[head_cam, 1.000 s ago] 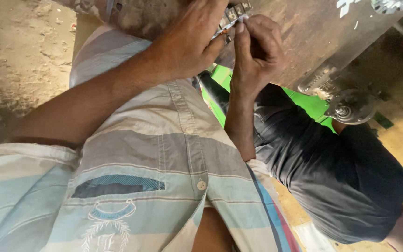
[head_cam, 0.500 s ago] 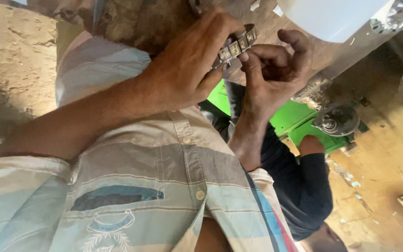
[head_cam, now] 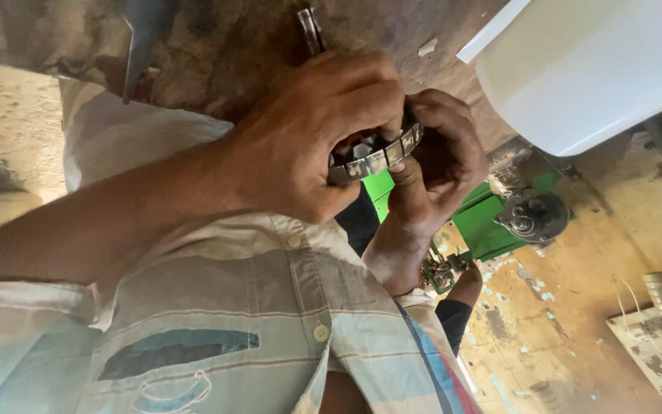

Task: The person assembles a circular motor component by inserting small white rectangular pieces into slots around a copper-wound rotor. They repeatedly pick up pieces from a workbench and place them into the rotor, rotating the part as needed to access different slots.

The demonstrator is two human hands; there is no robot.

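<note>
Filling the far right corner, a large white plastic container (head_cam: pixel 607 69) overhangs a green metal machine (head_cam: pixel 492 222) on the stained floor. My striped pale shirt (head_cam: pixel 254 330) covers the near left. At centre, my left hand (head_cam: pixel 308 146) curls closed over a silvery segmented metal ring (head_cam: pixel 377 157), and my right hand (head_cam: pixel 438 161), just right of it, pinches the ring's right end.

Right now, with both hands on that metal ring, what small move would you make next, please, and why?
Probably steady the grip before turning the metal roller ring: the left hand covers its left part and the right hand pinches its right edge, so little of it shows.
</note>
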